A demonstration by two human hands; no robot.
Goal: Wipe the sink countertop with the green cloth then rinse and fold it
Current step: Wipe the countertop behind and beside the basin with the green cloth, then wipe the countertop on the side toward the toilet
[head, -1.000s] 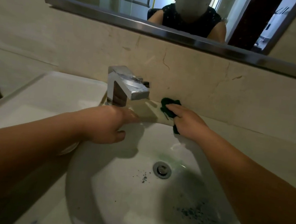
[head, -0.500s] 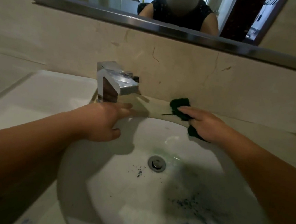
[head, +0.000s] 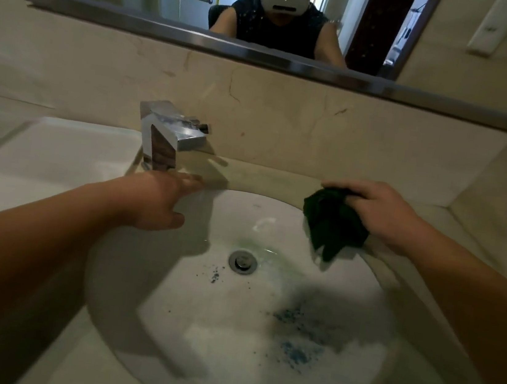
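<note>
Head view: right hand (head: 381, 216) clutching the bunched green cloth (head: 333, 223) at the sink (head: 145, 316) rim's right side, left hand (head: 160, 203) loose, empty. I'd flatten it, press harder.

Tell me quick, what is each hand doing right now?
Left hand: open, holding nothing, resting flat on the sink rim below the faucet.
Right hand: closed on the green cloth, at the basin's right edge.
</note>
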